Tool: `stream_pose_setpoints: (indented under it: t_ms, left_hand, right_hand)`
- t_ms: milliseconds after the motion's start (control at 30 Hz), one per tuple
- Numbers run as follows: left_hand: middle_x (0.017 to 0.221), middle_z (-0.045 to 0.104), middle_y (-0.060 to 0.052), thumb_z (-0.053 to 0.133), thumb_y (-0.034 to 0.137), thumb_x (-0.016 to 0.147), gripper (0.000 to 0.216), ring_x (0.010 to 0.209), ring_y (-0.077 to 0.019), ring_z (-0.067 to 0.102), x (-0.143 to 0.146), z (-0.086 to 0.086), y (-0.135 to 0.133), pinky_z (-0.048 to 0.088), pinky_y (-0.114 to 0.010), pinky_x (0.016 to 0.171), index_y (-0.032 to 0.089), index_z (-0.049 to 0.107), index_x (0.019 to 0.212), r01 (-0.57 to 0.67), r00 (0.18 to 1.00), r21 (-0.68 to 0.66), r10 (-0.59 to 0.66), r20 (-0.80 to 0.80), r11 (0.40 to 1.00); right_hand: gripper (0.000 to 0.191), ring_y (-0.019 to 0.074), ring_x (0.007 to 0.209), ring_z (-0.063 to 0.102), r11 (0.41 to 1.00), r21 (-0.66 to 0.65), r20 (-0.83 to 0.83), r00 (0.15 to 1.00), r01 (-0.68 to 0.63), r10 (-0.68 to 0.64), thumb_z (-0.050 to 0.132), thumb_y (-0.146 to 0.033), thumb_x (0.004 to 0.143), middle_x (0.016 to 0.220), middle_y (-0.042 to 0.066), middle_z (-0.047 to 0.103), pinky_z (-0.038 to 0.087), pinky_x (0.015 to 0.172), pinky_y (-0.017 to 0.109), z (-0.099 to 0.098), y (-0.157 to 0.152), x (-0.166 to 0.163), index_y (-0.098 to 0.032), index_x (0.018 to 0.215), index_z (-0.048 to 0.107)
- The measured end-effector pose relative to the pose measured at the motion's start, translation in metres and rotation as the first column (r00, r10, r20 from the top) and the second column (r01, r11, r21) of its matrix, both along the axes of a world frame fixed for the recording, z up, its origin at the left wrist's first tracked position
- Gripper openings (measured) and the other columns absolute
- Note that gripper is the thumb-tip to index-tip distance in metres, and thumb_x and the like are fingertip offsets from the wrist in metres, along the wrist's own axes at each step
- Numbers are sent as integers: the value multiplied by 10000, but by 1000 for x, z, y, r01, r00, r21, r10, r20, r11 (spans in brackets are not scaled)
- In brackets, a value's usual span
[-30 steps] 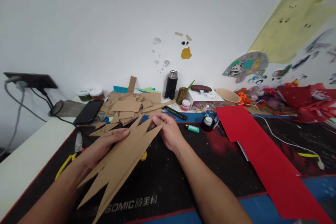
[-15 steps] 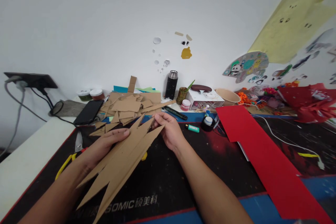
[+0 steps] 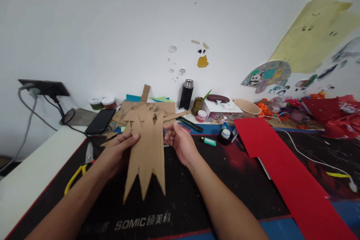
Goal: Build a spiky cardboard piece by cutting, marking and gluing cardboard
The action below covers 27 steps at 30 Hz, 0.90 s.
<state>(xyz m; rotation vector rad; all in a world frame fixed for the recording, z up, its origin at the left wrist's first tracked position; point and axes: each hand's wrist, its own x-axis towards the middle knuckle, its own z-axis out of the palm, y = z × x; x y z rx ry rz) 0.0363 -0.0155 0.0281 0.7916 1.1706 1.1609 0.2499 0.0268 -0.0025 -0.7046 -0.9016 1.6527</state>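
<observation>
My left hand (image 3: 123,148) grips a piece of brown cardboard (image 3: 146,146) by its left edge, thumb on the front face. Both ends of the piece are cut into pointed zigzags, and it hangs nearly upright above the black desk mat (image 3: 194,198). Just right of the cardboard is my right hand (image 3: 180,140), its fingers curled in; whatever lies in them, if anything, is too small to make out. Behind the upper points sits a pile of cardboard scraps (image 3: 170,107). Yellow-handled scissors (image 3: 74,178) lie partly hidden by my left forearm.
Red card (image 3: 281,165) lies across the right side. A green lighter (image 3: 208,141), a black cutter knife (image 3: 191,123) and a black tape roll (image 3: 225,138) are beyond my right hand. A black thermos (image 3: 186,95) stands by the wall; a phone (image 3: 100,121) lies left.
The cardboard has turned from a slant to nearly upright. My right hand has come off its upper points and now sits beside the right edge. The view has shifted slightly.
</observation>
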Motion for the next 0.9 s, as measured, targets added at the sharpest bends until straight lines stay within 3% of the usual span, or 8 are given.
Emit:
stream_pose_setpoints:
  t_ms: [133, 300, 500, 767, 900]
  left_hand:
    - [1032, 858, -97, 990, 504, 672, 530, 880, -270, 779, -2, -5, 0, 587, -288, 690, 225, 845, 1098, 68, 998, 111, -67, -12, 992]
    - [982, 818, -65, 983, 429, 713, 409, 791, -214, 697, -4, -11, 1, 511, -248, 610, 216, 836, 1030, 106, 990, 177, -87, -111, 978]
    - [875, 726, 13, 1052, 352, 575, 548, 633, -133, 589, -3, -2, 1, 445, -217, 500, 217, 780, 1031, -33, 996, 182, 17, 87, 983]
    - [1129, 842, -78, 1012, 368, 648, 562, 892, -250, 774, -4, -3, -1, 593, -291, 721, 241, 803, 1153, 36, 988, 108, -51, 145, 993]
    - [1118, 860, -91, 1005, 403, 654, 531, 986, -316, 797, -2, -6, 1, 625, -347, 793, 239, 837, 1129, 27, 993, 143, -44, 114, 989]
  right_hand:
    - [529, 190, 722, 645, 995, 91, 138, 990, -27, 14, 837, -740, 810, 808, 23, 738, 495, 709, 310, -2, -9, -9, -222, 905, 789]
    - [458, 249, 868, 738, 985, 124, 185, 978, -122, 97, 888, -662, 794, 913, 27, 802, 553, 882, 389, -4, -15, -15, -239, 951, 813]
    - [443, 238, 835, 755, 986, 90, 175, 977, -140, 123, 890, -644, 800, 921, 23, 820, 572, 901, 405, -4, -17, -14, -241, 975, 828]
    - [457, 248, 879, 765, 975, 90, 191, 964, -205, 185, 889, -653, 796, 951, 32, 825, 575, 921, 420, -5, -21, -16, -236, 972, 828]
    - [495, 272, 975, 774, 970, 144, 244, 957, -196, 157, 865, -663, 818, 1021, 42, 830, 577, 959, 437, -7, -19, -16, -226, 1043, 815]
